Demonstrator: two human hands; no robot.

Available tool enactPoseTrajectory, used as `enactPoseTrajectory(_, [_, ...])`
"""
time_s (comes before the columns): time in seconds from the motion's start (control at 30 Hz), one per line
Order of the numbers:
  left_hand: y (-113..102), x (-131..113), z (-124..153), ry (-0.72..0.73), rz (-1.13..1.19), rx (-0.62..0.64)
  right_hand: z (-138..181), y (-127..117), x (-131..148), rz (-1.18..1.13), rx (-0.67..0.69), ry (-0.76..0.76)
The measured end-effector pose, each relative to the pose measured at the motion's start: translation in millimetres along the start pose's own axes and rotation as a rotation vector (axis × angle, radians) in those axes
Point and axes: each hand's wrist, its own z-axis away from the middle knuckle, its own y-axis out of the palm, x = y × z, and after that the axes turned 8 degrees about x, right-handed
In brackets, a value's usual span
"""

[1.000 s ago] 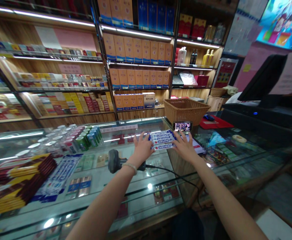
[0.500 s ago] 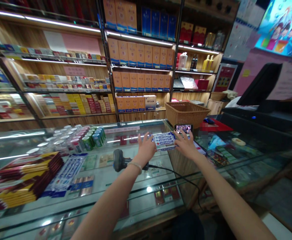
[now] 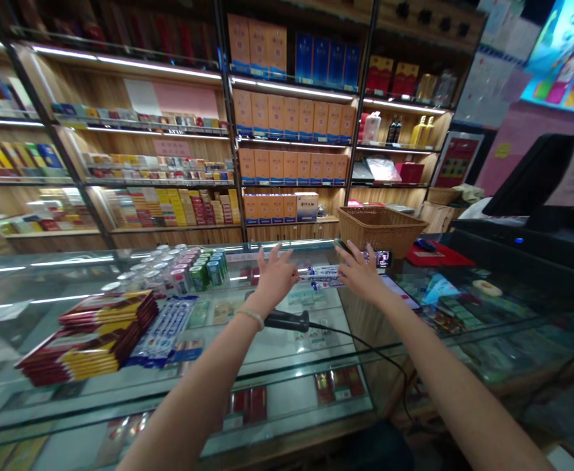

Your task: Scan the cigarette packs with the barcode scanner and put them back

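A bundle of white-and-blue packs (image 3: 322, 276) lies on the glass counter (image 3: 287, 356) near its far edge. My left hand (image 3: 274, 278) presses against the bundle's left end with fingers spread. My right hand (image 3: 362, 273) presses against its right end, fingers also stretched out. The packs sit squeezed between both palms. A phone (image 3: 382, 259) with a lit screen stands just behind my right hand.
A corded barcode scanner (image 3: 287, 320) lies under my left wrist. Stacked red-yellow cartons (image 3: 90, 333), blue-white packs (image 3: 161, 327) and small canisters (image 3: 188, 271) fill the counter's left. A wicker basket (image 3: 379, 229) and a till monitor (image 3: 532, 173) stand right. Shelves of boxes line the back wall.
Both hands have pushed the bundle of packs farther away across the glass, toward the phone. The view has tilted up slightly.
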Motion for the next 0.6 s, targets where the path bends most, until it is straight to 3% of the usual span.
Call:
enactPoseTrajectory(0.3, [-28.4,66.5,38.0,-0.115,-0.073,-0.037,-47.2,-10.9,61.5,-0.145,-0.046,-0.019])
enactPoseTrajectory(0.6, [-40.0,127.0,70.2,-0.184,-0.108,-0.030,-83.1,-12.8,121.5,-0.310,-0.022,-0.035])
